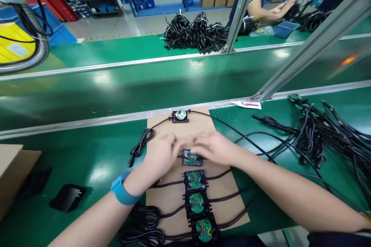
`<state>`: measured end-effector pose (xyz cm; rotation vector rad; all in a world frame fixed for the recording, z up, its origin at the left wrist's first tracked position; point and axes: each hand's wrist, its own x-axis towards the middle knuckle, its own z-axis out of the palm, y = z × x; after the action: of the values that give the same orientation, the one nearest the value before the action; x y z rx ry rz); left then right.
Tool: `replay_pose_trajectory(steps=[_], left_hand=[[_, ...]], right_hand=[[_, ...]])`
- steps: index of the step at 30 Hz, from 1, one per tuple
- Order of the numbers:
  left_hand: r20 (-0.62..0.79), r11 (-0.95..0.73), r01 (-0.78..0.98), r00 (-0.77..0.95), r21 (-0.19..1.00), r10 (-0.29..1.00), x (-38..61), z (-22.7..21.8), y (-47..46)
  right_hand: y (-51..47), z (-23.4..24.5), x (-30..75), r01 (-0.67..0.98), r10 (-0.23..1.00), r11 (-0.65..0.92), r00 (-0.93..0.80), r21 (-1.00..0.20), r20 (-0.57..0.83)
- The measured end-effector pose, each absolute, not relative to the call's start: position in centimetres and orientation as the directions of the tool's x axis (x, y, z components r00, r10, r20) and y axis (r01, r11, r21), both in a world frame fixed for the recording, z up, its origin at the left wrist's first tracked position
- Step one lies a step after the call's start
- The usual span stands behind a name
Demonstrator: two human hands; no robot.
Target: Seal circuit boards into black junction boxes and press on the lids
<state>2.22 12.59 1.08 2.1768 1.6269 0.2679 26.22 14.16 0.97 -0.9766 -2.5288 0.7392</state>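
Note:
A brown cardboard sheet (174,200) lies on the green bench in front of me. On it sits a row of small black boxes with green circuit boards and black cables (197,202). My left hand (160,154), with a blue wrist strap, and my right hand (213,146) meet over one such box (191,158) in the middle of the sheet. Both hands are blurred, fingers curled at the box's two sides where its cables leave. Another box (180,115) sits alone at the sheet's far edge.
A tangle of black cables (319,139) lies to the right. Black plastic covers (68,197) and a cardboard box (11,173) sit at the left. A green conveyor belt (145,85) runs beyond. Across it, another person's hands (278,9) work by cable bundles (197,32).

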Motion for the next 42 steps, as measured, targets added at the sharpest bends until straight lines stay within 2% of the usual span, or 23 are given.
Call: replay_pose_trajectory(steps=[2,3,5,7,12,15,17,19,21,23,26,28,32,42], left_hand=[[0.100,-0.312,0.875,0.297,0.370,0.950,1.1,1.3,16.2],[0.136,-0.334,0.870,0.305,0.364,0.943,0.5,1.1,18.1],[0.051,-0.312,0.849,0.322,0.427,0.945,-0.3,0.4,21.4],[-0.077,-0.265,0.829,0.345,0.492,0.936,-0.7,-0.6,23.0],[-0.141,-0.216,0.785,0.358,0.581,0.923,-0.4,-1.7,20.5],[-0.157,-0.165,0.741,0.344,0.651,0.926,-0.3,-0.4,18.6],[-0.163,-0.133,0.680,0.352,0.721,0.922,-0.2,0.7,18.3],[-0.190,-0.077,0.605,0.366,0.793,0.911,-0.2,1.5,18.5],[-0.227,-0.013,0.546,0.369,0.837,0.901,0.0,2.0,18.9],[-0.246,0.020,0.511,0.379,0.859,0.892,0.2,2.1,19.1],[-0.226,-0.001,0.544,0.351,0.839,0.909,0.6,1.9,19.0],[-0.213,-0.022,0.627,0.296,0.779,0.931,1.0,1.6,18.9],[-0.169,-0.040,0.746,0.203,0.665,0.965,1.8,0.5,18.8],[-0.165,-0.010,0.814,0.130,0.581,0.978,2.6,-1.3,19.5]], right_hand=[[17.7,0.6,25.9,0.650,0.809,0.566,-0.555,-0.508,0.192],[19.5,0.2,25.6,0.715,0.848,0.524,-0.492,-0.463,0.199],[22.7,-0.4,24.7,0.798,0.888,0.453,-0.441,-0.397,0.127],[24.6,-0.9,23.9,0.819,0.893,0.423,-0.450,-0.388,0.025],[23.7,-1.2,24.4,0.789,0.862,0.422,-0.502,-0.446,-0.071],[21.9,0.0,25.9,0.725,0.830,0.395,-0.545,-0.564,-0.118],[21.1,1.0,26.7,0.672,0.826,0.393,-0.557,-0.628,-0.079],[20.5,1.8,27.2,0.639,0.830,0.456,-0.556,-0.620,0.038],[19.9,2.2,27.3,0.642,0.812,0.544,-0.566,-0.540,0.146],[19.4,2.1,27.1,0.673,0.783,0.604,-0.600,-0.427,0.163],[18.7,1.4,26.6,0.718,0.768,0.631,-0.631,-0.294,0.108],[18.4,0.9,26.3,0.721,0.760,0.643,-0.643,-0.259,0.095],[18.1,0.1,26.0,0.714,0.751,0.652,-0.654,-0.257,0.089],[18.2,-0.1,25.2,0.708,0.741,0.638,-0.671,-0.301,-0.009]])
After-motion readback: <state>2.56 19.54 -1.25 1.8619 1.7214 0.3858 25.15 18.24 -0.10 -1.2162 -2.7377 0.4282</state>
